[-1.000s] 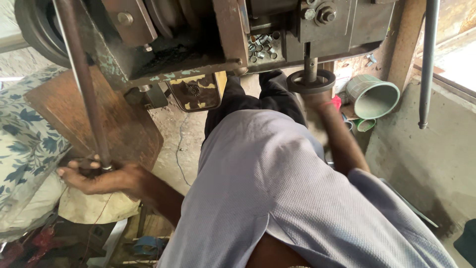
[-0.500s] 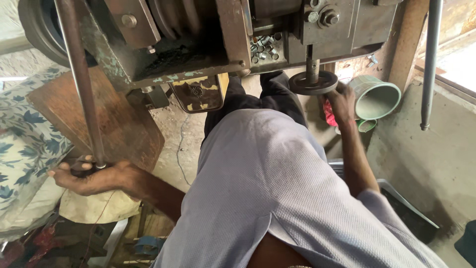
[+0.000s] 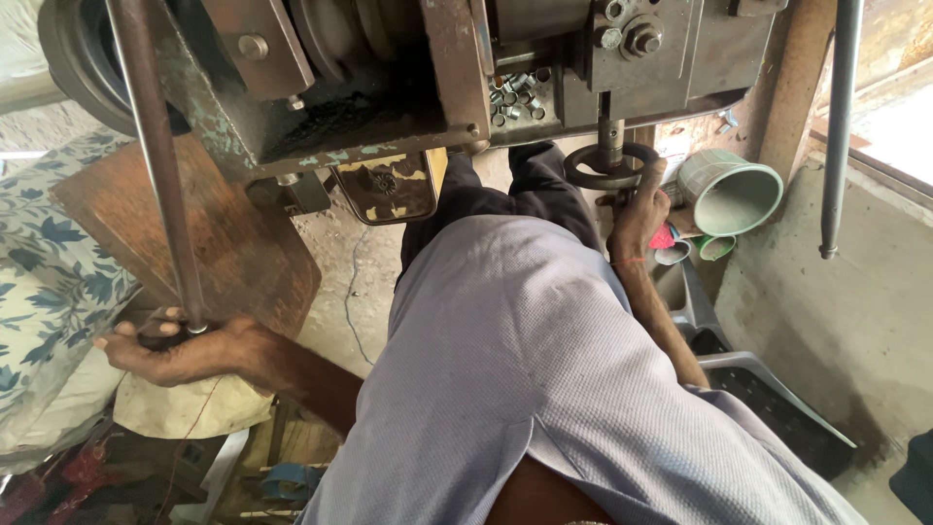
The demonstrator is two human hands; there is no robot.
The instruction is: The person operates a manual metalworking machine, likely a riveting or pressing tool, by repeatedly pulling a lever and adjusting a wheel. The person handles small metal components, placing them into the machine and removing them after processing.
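Under the old machine [image 3: 389,87], my left hand [image 3: 185,350] is closing around the lever knob [image 3: 160,333]; my right hand [image 3: 637,214] is gripping the handwheel [image 3: 607,165].

The person's left hand [image 3: 180,350] sits at the lower left of the frame, fingers curled shut in a grip, the bare forearm running right and down toward the torso. The right hand [image 3: 639,209] reaches up to the upper centre right, fingers bent closed, forearm stretched straight, the elbow low at right.
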